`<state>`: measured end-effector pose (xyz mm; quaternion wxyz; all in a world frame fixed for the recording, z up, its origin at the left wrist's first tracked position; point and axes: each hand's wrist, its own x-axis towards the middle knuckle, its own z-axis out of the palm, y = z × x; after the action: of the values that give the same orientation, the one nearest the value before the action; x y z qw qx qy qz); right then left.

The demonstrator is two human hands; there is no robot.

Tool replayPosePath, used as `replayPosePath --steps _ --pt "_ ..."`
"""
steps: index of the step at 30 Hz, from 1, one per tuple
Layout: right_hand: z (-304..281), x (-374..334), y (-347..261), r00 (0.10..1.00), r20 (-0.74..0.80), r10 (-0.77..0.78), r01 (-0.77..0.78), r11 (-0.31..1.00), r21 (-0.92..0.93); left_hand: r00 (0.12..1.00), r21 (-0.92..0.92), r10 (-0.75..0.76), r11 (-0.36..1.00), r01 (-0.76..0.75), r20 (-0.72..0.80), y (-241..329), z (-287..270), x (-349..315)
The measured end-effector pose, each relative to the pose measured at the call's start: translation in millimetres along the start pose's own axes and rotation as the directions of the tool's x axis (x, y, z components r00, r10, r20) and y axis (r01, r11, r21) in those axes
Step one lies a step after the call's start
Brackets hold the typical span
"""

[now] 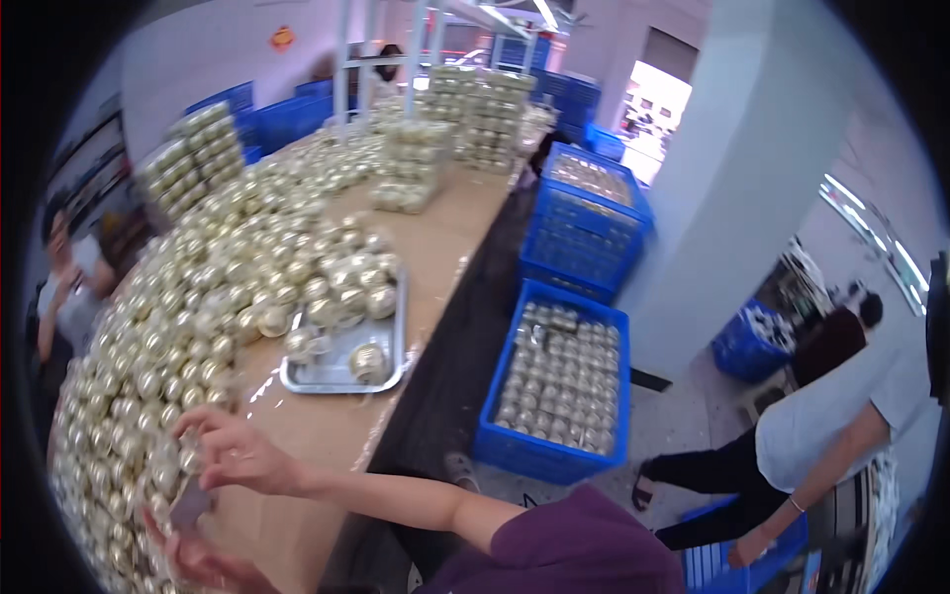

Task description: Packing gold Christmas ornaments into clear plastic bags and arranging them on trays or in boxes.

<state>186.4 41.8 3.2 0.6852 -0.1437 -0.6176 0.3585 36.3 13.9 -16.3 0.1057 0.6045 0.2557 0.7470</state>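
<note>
A heap of shiny pale-gold balls (148, 386), many in clear wrapping, spreads over the brown-topped table. At its near edge my right hand (242, 457) bends its fingers together beside a ball; what they pinch is too blurred to name. Just below, my left hand (208, 562) reaches in from the lower edge, its fingers smeared by motion. A small greyish flat piece (190, 503) shows between both hands; which one holds it, I cannot tell. Farther away, a metal tray (341, 384) carries loose gold balls, several piled at its far end.
Clear packs of balls (408, 163) are stacked at the table's far end. Right of the table stand blue crates (552, 465) filled with balls, beside a white pillar (737, 198). A person in a light shirt (841, 416) is at the right; another person (74, 287) is across the table.
</note>
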Motion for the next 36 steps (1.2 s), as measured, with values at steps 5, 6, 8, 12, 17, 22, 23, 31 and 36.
replayPosePath --steps 5,6,8,12,17,22,23,31,36 --pt "-15.0 7.1 -14.2 0.959 0.075 0.274 -0.284 0.923 0.262 0.965 0.183 0.109 0.971 -0.155 0.238 -10.0 -8.9 10.5" --pt "-10.8 6.3 -5.2 0.988 0.066 0.138 -0.146 0.979 0.14 0.957 0.214 0.13 0.959 -0.188 0.259 -17.3 -22.3 7.6" --pt "-17.6 0.9 -6.0 0.966 0.029 0.258 -0.258 0.966 -0.006 0.925 0.164 -0.235 0.967 0.193 0.299 -15.7 -18.8 -2.1" --pt "-17.7 0.1 -15.3 0.993 -0.027 0.114 -0.113 0.993 0.015 0.955 -0.174 -0.186 0.958 0.229 0.232 -10.4 6.9 12.0" --pt "-16.8 3.2 14.7 0.996 -0.025 0.089 -0.09 0.995 -0.052 0.995 -0.057 -0.101 0.993 0.102 0.021 -9.8 6.6 21.1" --pt "-22.3 10.1 20.7 0.987 -0.01 0.16 -0.159 0.986 0.038 0.998 -0.097 0.035 0.995 -0.031 0.045 -32.2 6.9 16.6" --pt "-21.6 10.1 18.8 0.987 -0.024 0.157 -0.157 0.987 0.022 0.997 -0.117 0.041 0.993 -0.032 0.071 -32.6 6.0 19.9" --pt "-5.2 7.7 6.8 0.959 -0.217 0.183 -0.156 0.979 0.134 0.939 -0.533 -0.334 0.81 0.243 -0.079 -16.1 21.0 28.1" --pt "-19.5 12.6 15.0 0.995 -0.049 0.085 -0.083 0.995 0.058 0.974 -0.32 -0.227 0.922 0.218 0.008 -15.7 13.9 23.8"
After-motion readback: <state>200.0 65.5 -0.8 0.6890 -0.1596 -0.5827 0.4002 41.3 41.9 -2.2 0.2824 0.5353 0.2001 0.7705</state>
